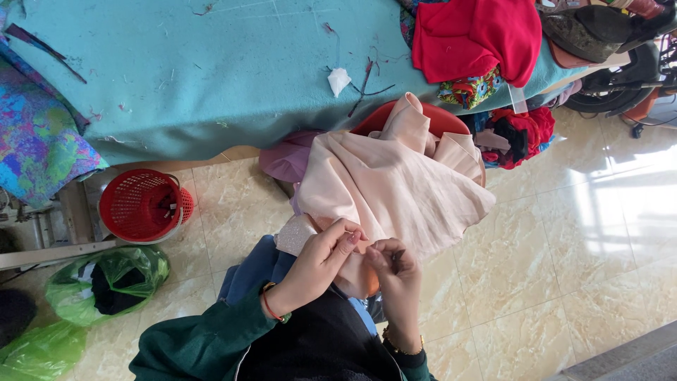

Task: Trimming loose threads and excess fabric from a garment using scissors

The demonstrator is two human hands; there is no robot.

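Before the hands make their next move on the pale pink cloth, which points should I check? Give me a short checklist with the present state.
1. Left hand pinches the pale pink cloth: ok.
2. Right hand meets it at the same spot: ok.
3. Needle or thread between the fingers: cannot tell.
4. Cloth off the floor, draped over the red tub: ok.
5. Red basket close to the left side: ok.
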